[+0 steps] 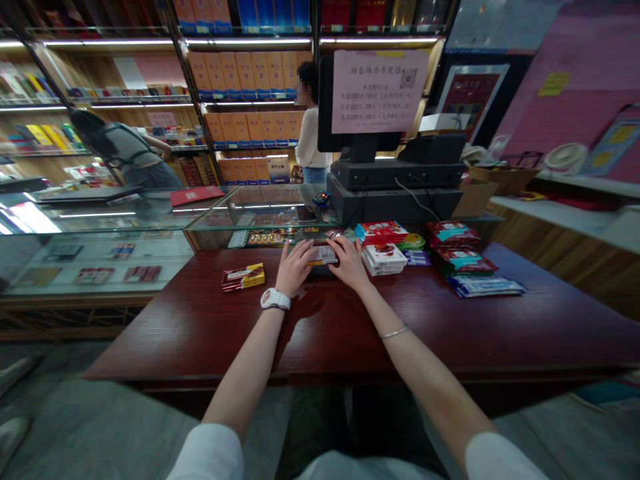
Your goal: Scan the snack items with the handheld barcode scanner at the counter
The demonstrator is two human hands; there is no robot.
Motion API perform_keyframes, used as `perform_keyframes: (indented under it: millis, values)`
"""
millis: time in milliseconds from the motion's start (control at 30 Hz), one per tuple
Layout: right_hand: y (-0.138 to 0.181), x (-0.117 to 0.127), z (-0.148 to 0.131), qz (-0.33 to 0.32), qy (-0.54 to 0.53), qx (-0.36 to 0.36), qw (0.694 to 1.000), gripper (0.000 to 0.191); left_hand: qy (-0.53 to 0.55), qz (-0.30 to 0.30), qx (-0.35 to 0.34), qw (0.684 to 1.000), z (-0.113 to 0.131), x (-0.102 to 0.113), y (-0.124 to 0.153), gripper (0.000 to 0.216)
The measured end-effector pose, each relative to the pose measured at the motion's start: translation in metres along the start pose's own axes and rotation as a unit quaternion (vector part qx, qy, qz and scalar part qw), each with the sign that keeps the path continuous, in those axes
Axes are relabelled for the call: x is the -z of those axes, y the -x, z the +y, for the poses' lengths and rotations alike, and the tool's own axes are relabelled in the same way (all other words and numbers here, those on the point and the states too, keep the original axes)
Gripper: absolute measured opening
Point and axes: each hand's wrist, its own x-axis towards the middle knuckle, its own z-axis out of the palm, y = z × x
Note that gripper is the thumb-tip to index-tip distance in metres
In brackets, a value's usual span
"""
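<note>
Both my hands reach to the far middle of a dark red wooden table. My left hand, with a white watch at the wrist, and my right hand, with a thin bracelet, grip the two ends of a small flat packet with a white label. Their fingers curl round it. A red and yellow packet lies on the table just left of my left hand. White and red boxes are stacked just right of my right hand.
More snack packets lie at the table's right. Behind stand a glass display counter and a till with a screen. Two people stand by the stocked shelves beyond. A wooden counter runs along the right.
</note>
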Motion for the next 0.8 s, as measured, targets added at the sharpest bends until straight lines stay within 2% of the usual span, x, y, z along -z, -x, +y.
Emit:
perform_keyframes:
  millis: [133,233,367,467,600,800]
  values:
    - [-0.002,0.002,-0.001,0.011,-0.022,0.016,1.0,0.065,-0.004,0.013,0.016,1.0,-0.006,0.001,0.001,0.043]
    - [-0.004,0.001,-0.002,0.044,-0.058,0.024,0.997,0.064,-0.015,0.031,0.029,0.999,-0.013,0.001,0.002,0.041]
    - [-0.001,-0.01,-0.004,0.059,-0.091,-0.004,0.994,0.044,-0.031,0.046,0.058,0.997,-0.021,0.002,0.003,0.039]
    - [0.003,-0.022,-0.007,-0.004,-0.095,-0.028,0.995,0.04,-0.038,0.049,0.087,0.994,-0.025,0.002,0.004,0.038]
    - [0.008,-0.034,-0.011,-0.079,-0.091,-0.047,0.992,0.052,-0.041,0.06,0.124,0.99,-0.028,0.005,0.004,0.034]
    - [0.015,-0.043,-0.018,-0.201,-0.057,-0.008,0.978,0.068,-0.037,0.068,0.148,0.986,-0.028,0.008,0.003,0.033]
